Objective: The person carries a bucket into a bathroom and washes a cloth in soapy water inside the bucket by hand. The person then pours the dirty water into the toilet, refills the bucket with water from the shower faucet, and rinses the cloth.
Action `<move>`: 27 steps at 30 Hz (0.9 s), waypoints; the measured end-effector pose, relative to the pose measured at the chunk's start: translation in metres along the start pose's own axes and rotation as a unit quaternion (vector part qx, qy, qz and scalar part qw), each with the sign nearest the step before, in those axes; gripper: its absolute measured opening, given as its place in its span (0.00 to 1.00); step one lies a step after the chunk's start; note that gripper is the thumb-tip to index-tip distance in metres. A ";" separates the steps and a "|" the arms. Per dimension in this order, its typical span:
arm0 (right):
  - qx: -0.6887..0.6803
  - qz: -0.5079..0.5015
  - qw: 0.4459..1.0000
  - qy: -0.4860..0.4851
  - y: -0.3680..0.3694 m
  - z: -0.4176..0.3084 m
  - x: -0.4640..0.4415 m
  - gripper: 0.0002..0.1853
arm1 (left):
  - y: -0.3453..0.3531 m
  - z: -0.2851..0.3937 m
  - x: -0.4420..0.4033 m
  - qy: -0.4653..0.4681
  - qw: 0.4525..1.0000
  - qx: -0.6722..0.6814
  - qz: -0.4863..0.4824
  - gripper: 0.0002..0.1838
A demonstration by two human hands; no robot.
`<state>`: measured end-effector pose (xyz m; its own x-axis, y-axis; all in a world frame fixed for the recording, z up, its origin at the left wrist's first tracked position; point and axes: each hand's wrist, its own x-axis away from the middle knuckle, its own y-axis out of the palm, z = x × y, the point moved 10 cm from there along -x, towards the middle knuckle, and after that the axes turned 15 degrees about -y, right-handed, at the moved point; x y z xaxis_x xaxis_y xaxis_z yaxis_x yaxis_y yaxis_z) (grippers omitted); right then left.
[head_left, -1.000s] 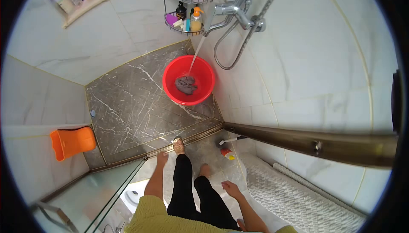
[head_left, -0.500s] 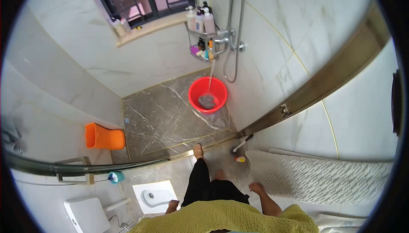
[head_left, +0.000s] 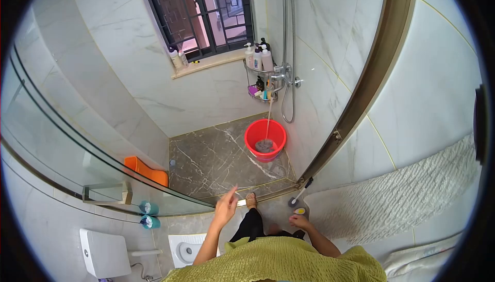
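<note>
My left hand (head_left: 225,208) is raised in front of the sliding glass door's edge, fingers apart with one stretched forward, holding nothing. My right hand (head_left: 298,222) hangs low with loosely curled fingers and nothing visible in it, close to a small yellow-and-white round object (head_left: 300,211). A red bucket (head_left: 252,145) stands on the shower floor beyond my hands. Water runs into it from the shower tap (head_left: 281,73), over a grey cloth-like bundle (head_left: 264,146). The glass door (head_left: 77,142) with its square metal handle (head_left: 126,193) lies to my left.
My foot (head_left: 251,200) is at the shower threshold. An orange container (head_left: 147,172) is behind the glass. A squat toilet (head_left: 178,248) and a white cistern (head_left: 105,253) are at left. A toilet brush (head_left: 301,191) and white textured towel (head_left: 392,197) are at right. A corner rack (head_left: 261,70) holds bottles.
My left hand has risen from beside my hip and reached forward. My right hand has shifted slightly inward. The view has tilted, and the glass door now spans more of the left side.
</note>
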<state>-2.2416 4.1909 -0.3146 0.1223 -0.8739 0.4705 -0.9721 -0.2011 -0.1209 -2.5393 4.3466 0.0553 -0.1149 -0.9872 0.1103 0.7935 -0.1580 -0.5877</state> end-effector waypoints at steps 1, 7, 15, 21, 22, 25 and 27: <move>0.039 -0.005 0.999 -0.019 0.001 0.016 -0.011 0.14 | -0.027 0.065 0.003 0.069 0.997 0.006 0.024 0.26; 0.214 -0.061 0.971 -0.087 -0.014 0.035 0.004 0.19 | -0.152 0.303 0.095 0.436 0.878 -0.118 0.159 0.22; 0.138 -0.024 0.988 0.068 -0.036 0.038 0.067 0.17 | -0.243 0.397 0.227 0.562 0.748 -0.151 0.319 0.13; 0.170 -0.015 0.984 0.040 -0.029 0.038 0.076 0.17 | -0.243 0.398 0.286 0.649 0.595 -0.258 0.397 0.34; 0.174 -0.012 0.984 0.030 -0.028 0.042 0.075 0.19 | -0.245 0.400 0.291 0.659 0.582 -0.255 0.403 0.34; 0.114 -0.007 0.993 0.001 -0.023 0.065 0.072 0.21 | -0.245 0.402 0.302 0.686 0.553 -0.248 0.403 0.31; 0.148 -0.025 0.989 -0.012 -0.026 0.090 0.060 0.19 | -0.241 0.401 0.307 0.706 0.525 -0.242 0.408 0.29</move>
<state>-2.1908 4.1040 -0.3623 0.1758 -0.8691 0.4623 -0.8640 -0.3613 -0.3507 -2.5259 4.0901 0.5521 -0.4544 0.2939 -0.8409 0.7168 0.6811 -0.1493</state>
